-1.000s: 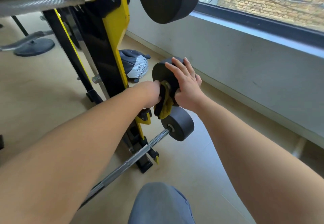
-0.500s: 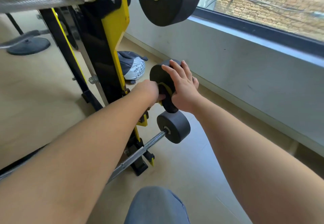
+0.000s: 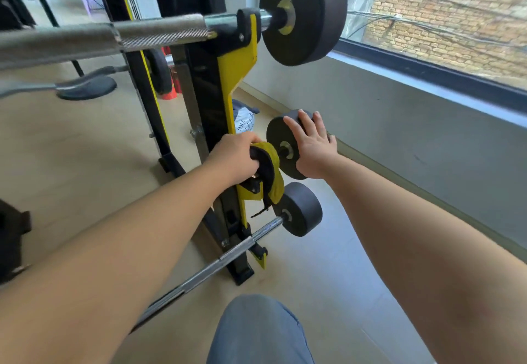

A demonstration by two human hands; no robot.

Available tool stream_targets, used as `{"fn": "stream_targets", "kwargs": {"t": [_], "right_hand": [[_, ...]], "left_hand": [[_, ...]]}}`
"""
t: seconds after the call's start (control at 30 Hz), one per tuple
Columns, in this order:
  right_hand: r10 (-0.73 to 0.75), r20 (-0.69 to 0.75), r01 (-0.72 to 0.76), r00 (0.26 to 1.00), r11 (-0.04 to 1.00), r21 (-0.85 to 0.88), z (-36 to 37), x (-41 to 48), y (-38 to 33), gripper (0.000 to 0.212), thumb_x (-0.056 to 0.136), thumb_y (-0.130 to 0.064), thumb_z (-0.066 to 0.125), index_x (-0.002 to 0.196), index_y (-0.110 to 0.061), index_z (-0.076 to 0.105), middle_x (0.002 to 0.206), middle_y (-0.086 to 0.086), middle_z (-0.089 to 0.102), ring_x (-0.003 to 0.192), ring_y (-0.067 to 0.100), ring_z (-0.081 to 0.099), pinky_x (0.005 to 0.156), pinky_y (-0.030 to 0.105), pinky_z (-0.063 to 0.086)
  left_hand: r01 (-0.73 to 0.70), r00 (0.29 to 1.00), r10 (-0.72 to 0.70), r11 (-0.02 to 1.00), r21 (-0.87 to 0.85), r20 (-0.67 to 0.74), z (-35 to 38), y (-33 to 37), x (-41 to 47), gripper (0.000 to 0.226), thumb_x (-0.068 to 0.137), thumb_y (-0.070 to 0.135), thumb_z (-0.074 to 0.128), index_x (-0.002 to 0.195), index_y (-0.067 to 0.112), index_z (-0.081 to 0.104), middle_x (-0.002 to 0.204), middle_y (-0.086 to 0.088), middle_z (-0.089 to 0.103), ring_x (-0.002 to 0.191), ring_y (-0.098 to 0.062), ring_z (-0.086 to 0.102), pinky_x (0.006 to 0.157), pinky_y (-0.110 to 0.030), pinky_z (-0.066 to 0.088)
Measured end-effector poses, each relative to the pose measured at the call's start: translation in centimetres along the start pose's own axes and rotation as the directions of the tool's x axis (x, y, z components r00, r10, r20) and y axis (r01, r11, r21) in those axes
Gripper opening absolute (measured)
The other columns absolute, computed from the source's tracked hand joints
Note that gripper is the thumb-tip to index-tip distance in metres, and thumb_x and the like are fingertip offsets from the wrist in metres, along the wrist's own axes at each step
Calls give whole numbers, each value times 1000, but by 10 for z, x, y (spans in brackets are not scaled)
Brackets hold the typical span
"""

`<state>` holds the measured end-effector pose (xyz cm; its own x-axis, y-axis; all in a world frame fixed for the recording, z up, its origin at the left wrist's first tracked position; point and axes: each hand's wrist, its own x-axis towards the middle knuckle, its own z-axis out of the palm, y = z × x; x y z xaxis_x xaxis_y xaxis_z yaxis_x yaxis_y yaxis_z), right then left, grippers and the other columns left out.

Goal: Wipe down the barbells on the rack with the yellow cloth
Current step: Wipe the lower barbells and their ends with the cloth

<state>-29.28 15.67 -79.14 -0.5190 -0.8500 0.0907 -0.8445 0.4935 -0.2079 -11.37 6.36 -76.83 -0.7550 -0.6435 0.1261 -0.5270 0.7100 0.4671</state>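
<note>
Operator: Since half a second back, my left hand (image 3: 236,158) has slid off the small black round weight plate (image 3: 276,132) toward the rack. The plate's steel hub now shows, and the yellow cloth with the black edge (image 3: 276,164) hangs lower.

Observer: What's nearest you?

Operator: My knee in grey-blue fabric (image 3: 256,332), then both forearms. Past them the lowest barbell's steel shaft (image 3: 242,246) runs up to its thick black end plate (image 3: 302,212).

Observer: And your grips?

Operator: My left fingers are curled tight round the bunched cloth. It sits at the middle bar, between the small plate and the black-and-yellow steel rack upright (image 3: 233,72), with its loose end dangling just beside the lowest plate. My right hand (image 3: 313,149) lies flat on the small plate's face, fingers straight and spread, grasping nothing.

Observer: Farther on?

Operator: I see the top knurled steel barbell (image 3: 159,32) resting in the rack with its big black plate (image 3: 305,12). Beyond it is a window onto a brick wall (image 3: 456,7).
</note>
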Motion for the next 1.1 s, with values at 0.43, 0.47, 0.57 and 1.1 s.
{"fn": "stream_targets", "kwargs": {"t": [0.43,0.47,0.57,1.1], "right_hand": [[-424,-30,415,905,867,275,16,-67,-126,22,98,-37,45,108,-27,62,89,-7,62,88,16,57,88,41,47],[-464,-11,455,886,863,222,23,-68,-136,27,96,-42,47,114,-28,60,96,-6,63,94,18,57,87,42,48],[-515,101,513,851,857,46,50,-69,-165,43,96,-40,47,138,-29,49,123,-1,61,123,28,50,109,56,34],[-701,185,718,688,696,-32,96,-110,-356,29,100,-35,29,84,-19,48,99,11,66,97,35,60,80,41,33]], "left_hand": [[223,946,-215,975,8,-244,-50,-81,-88,44,80,53,70,105,20,54,91,-2,59,83,-27,57,66,-36,49],[248,940,-226,967,57,-256,-56,-92,-96,47,79,54,69,108,20,54,95,-4,62,86,-30,59,69,-38,51],[302,939,-259,937,177,-228,-70,-125,-124,64,71,67,69,113,20,53,104,-4,63,93,-31,62,70,-38,51],[481,845,-386,851,209,-370,-98,-236,-240,37,84,37,61,110,14,49,109,-12,56,101,-37,56,71,-40,44]]}}
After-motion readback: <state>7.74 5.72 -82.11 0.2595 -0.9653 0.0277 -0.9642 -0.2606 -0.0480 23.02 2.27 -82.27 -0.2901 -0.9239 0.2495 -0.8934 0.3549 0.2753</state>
